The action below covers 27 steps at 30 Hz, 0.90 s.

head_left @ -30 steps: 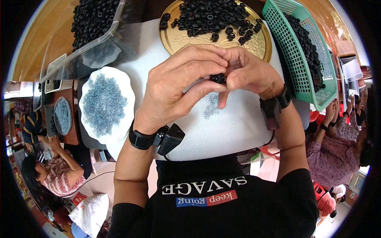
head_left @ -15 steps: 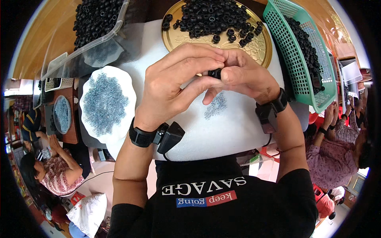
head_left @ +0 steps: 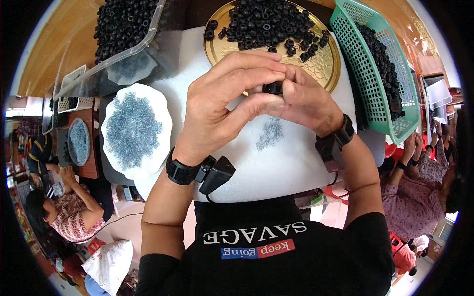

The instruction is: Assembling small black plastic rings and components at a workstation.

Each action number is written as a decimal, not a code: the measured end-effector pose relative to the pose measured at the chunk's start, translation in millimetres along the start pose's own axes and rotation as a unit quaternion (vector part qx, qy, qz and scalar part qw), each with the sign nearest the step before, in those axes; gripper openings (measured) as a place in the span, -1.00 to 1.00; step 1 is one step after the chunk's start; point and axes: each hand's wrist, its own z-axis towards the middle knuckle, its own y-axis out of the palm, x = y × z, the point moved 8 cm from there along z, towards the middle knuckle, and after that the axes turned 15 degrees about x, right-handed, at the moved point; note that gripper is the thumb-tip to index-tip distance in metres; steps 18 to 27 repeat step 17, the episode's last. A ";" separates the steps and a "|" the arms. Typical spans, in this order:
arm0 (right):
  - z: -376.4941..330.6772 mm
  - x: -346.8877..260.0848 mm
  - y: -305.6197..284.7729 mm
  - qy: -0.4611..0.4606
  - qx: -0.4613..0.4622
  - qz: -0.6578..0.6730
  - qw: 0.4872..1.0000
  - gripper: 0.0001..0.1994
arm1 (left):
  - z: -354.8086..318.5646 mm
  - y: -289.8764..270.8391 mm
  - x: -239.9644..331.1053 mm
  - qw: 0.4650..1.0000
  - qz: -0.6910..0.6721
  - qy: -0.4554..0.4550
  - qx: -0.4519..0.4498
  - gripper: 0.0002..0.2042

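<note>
Over the white padded work surface (head_left: 222, 167), my left hand (head_left: 217, 103) and my right hand (head_left: 313, 101) meet, fingers closed around one small black plastic part (head_left: 272, 88). Its dark side shows between the thumbs and fingertips; the rest is covered. Just below the hands lies a loose patch of tiny bluish clear rings (head_left: 270, 134). To the left, a white scalloped plate (head_left: 166, 123) carries a heap of the same tiny pieces. Beyond my hands, a round gold tray (head_left: 217, 52) bears many black ring-like parts (head_left: 269, 27).
At the upper left a clear plastic bin (head_left: 148, 39) holds a mass of black parts. A green mesh basket (head_left: 410, 121) with more black parts stands at the right. Other people sit at both sides, one person (head_left: 79, 209) at the left. Both my wrists wear black strapped devices.
Both hands have stayed together around the black part. The fingers have shifted slightly; the right fingertip that hung below is now tucked in, and the left thumb lies further along the part.
</note>
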 end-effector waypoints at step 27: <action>1.3 -9.2 -4.9 -0.009 -0.062 -0.059 0.996 -0.50 | -16.8 10.9 -16.7 0.988 -0.043 -0.149 0.013 -0.21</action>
